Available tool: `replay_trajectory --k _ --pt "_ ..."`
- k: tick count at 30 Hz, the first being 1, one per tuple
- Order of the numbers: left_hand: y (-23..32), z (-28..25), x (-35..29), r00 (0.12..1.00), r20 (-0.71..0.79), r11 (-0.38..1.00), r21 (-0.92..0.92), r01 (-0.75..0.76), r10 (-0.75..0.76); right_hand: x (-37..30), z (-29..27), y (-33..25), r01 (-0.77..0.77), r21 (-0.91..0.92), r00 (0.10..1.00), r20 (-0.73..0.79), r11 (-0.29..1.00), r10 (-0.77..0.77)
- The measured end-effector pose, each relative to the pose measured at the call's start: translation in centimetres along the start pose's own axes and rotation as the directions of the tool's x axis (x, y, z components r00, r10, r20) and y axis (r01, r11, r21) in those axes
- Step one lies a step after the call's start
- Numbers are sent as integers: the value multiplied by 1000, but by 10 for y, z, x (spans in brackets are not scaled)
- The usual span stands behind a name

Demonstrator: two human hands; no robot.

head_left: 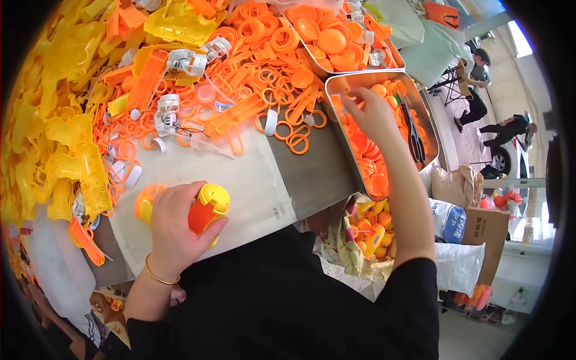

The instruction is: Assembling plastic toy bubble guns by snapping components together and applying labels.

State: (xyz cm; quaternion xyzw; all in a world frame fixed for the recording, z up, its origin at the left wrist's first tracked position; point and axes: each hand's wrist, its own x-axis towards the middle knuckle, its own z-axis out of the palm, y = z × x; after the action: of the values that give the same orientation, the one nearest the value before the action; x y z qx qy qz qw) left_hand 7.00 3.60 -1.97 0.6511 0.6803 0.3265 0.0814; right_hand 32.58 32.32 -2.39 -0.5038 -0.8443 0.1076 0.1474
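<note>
My left hand (183,219) is wrapped round a yellow and orange plastic toy body (215,201), holding it above the pale board (252,180). Its round yellow end faces up and right; my palm hides the rest. A yellow-orange rounded part (146,203) shows just left of that hand. My right hand (369,111) reaches into a metal tray (433,144) of orange plastic parts (366,150), by its far left corner. Thumb and fingers there are drawn together in a pinch; whatever is between them is too small to name. Black-handled scissors (414,135) lie on the parts at the tray's right side.
Yellow shells (66,138) pile up at the left, orange rings (276,90) and white motor units (168,114) along the back. A second tray (399,57) holds orange discs. Below the table edge stands a bag (345,240) of orange balls. People (474,102) are farther right.
</note>
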Motion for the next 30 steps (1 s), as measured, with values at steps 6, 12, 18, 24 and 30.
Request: replay_trajectory --k 6,12,18,24,30 --pt "-1 -2 -6 1000 -6 999 -48 10 -10 4 -8 -26 35 244 996 -85 969 -15" --pt "11 4 12 1000 -14 994 -111 -13 11 -84 33 -138 495 717 838 -246 491 -487" --pt "5 10 7 986 -29 984 -67 -168 166 -87 36 -118 530 764 696 -146 367 -703" --pt "4 12 7 989 -72 991 -31 -131 129 -70 51 -202 -289 921 691 390 261 -608" --pt "1 -3 0 953 -299 980 -170 -105 50 -84 47 -175 207 750 801 239 629 -549"
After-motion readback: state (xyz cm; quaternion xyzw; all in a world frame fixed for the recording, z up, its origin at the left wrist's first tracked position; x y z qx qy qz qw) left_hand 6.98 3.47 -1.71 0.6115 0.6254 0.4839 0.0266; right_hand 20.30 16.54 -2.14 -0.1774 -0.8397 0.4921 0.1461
